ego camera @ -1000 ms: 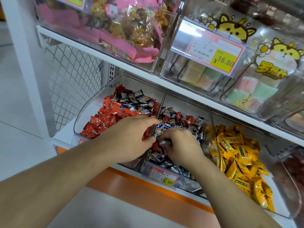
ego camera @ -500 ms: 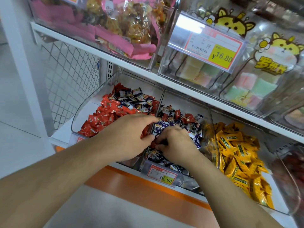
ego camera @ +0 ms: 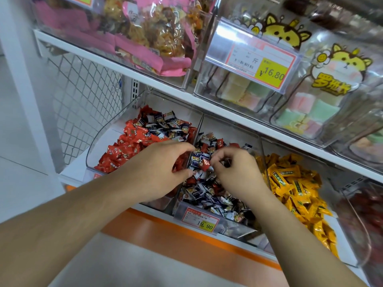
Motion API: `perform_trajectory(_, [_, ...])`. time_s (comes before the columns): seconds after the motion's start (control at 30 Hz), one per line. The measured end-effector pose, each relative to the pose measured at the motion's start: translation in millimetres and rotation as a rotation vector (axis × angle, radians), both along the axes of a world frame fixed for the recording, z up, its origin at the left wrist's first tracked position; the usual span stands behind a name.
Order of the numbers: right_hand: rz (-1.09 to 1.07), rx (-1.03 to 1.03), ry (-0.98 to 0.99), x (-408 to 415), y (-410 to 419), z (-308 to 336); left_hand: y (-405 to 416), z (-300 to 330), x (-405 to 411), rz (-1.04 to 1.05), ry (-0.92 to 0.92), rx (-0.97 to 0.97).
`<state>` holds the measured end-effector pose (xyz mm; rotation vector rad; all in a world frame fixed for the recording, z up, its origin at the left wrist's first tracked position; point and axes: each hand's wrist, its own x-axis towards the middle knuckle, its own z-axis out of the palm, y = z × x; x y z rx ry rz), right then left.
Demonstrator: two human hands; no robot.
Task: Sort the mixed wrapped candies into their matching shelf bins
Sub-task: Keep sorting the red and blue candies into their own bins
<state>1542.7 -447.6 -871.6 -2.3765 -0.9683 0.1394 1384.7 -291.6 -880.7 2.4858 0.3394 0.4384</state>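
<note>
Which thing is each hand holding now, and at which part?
The right hand pinches a red candy by its right wrapper end, above the middle bin. Whether the left hand holds anything cannot be told.

I count two hands: my left hand [ego camera: 159, 168] and my right hand [ego camera: 238, 172]. Below them sit three clear bins in full view: a red-candy bin [ego camera: 99, 150] left of my left hand, a mixed bin [ego camera: 234, 226] under both, and a yellow-candy bin [ego camera: 352, 255] right of my right hand. Two price tags [ego camera: 267, 65] show; the loose candies are too many to count.

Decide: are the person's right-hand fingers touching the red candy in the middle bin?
Touching: the head view shows the right hand fingertips pinching the red candy over the middle bin.
</note>
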Motion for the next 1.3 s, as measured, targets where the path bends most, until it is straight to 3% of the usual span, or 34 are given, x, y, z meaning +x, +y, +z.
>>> perform_trajectory(0.13, [0.013,0.291,0.22,-23,1,29,-3,9,0,0.032,-0.09,-0.129])
perform_trajectory(0.27, [0.09,0.401,0.318,-36,9,36,0,14,0,0.121,-0.174,-0.207])
perform_trajectory(0.37, [0.081,0.302,0.265,-22,7,18,11,12,-6,0.23,-0.113,-0.073])
perform_trajectory(0.43, [0.122,0.084,0.123,-14,5,0,17,8,-10,0.239,-0.046,0.025])
perform_trajectory(0.6, [0.254,-0.317,-0.082,0,15,-37,9,8,-6,0.067,-0.014,0.064])
perform_trajectory(0.83, [0.3,-0.454,-0.338,7,29,-49,10,-2,-1,-0.015,0.027,0.064])
perform_trajectory(0.93, [0.285,-0.437,-0.344,8,30,-51,11,-3,-2,-0.015,0.021,0.065])
perform_trajectory(1.3, [0.176,-0.081,-0.159,14,7,-41,6,1,-3,-0.009,0.017,0.06])
